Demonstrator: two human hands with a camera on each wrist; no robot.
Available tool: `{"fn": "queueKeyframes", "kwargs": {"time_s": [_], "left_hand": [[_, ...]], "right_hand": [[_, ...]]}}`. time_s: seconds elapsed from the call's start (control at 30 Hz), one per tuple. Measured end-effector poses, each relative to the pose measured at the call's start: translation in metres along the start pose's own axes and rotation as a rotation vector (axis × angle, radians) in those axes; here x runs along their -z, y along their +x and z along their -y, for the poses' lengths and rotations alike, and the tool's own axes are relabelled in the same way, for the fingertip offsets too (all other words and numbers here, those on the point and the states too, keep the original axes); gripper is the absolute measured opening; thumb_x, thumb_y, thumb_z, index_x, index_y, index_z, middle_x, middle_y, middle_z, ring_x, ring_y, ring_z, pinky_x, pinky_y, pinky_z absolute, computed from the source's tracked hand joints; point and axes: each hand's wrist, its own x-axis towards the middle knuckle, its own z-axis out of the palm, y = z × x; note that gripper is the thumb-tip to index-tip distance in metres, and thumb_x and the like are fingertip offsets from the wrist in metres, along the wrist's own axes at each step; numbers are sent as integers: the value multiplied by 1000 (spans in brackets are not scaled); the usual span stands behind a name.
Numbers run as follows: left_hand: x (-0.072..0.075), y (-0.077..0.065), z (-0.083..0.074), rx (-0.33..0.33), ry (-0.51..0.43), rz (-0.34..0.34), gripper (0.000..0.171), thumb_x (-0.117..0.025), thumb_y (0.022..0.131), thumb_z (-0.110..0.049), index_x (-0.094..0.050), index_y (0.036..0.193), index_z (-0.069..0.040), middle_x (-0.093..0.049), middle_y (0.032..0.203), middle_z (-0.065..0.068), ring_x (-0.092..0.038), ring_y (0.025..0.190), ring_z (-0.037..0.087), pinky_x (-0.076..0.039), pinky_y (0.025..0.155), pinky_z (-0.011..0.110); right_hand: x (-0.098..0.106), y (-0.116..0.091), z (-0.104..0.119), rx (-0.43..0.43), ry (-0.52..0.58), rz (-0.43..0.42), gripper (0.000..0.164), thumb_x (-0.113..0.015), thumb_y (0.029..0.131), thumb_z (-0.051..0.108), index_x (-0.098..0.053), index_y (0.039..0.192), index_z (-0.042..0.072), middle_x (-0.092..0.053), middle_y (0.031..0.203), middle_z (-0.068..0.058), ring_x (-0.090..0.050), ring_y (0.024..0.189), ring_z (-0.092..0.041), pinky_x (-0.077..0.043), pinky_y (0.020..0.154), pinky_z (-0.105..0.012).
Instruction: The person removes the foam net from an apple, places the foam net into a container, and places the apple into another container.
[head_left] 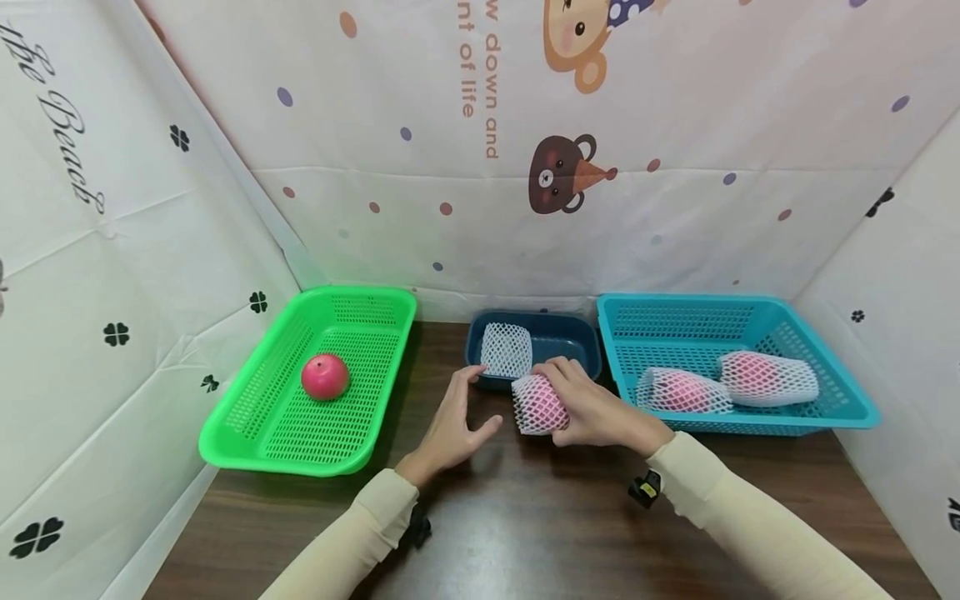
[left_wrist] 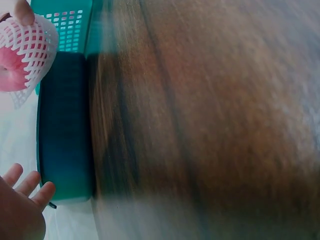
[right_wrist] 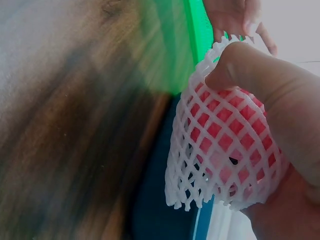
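Observation:
My right hand (head_left: 592, 408) grips a pinkish-red apple in a white foam net sleeve (head_left: 538, 407), held just in front of the dark blue tray. In the right wrist view the thumb (right_wrist: 245, 65) presses on the netting (right_wrist: 225, 145), and the apple shows through its mesh. To the left of it, my left hand (head_left: 450, 429) holds nothing, its fingers apart and thumb stretched toward the wrapped apple. An unwrapped white foam net (head_left: 506, 350) lies in the left part of the dark blue tray (head_left: 566, 325).
At left, a green basket (head_left: 300, 450) contains one bare red apple (head_left: 325, 377). A turquoise basket (head_left: 847, 408) at right holds two apples in foam nets (head_left: 686, 392). All stand on a dark wooden table (head_left: 525, 533), with a printed cloth (head_left: 420, 225) behind.

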Motion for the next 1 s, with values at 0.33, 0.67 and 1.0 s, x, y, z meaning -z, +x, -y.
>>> {"fn": "queueKeyframes", "kwargs": {"time_s": [0.33,0.67,1.0], "left_hand": [[2,-1,1,2,4,-7,80,-73,92,-30,-29,155,-8,-38,154,10,-39,143,24,-36,116,50],[3,-2,-1,12,11,-5,80,-75,90,-23,-30,155,-6,-38,154,10,-39,143,24,-36,117,50],[3,-2,-1,26,-1,-1,81,-75,90,-21,-29,156,-10,-37,154,10,-38,144,23,-35,118,49]], "right_hand": [[-11,-4,-2,20,12,4,93,-88,69,18,-42,148,7,-43,142,-10,-41,125,-27,-50,97,-47],[-24,-7,-5,12,13,27,91,-88,71,18,-41,148,10,-42,144,-10,-42,126,-28,-49,101,-51],[-34,-6,-4,22,26,37,90,-88,73,17,-40,149,9,-40,147,-12,-41,130,-30,-47,105,-52]]}}
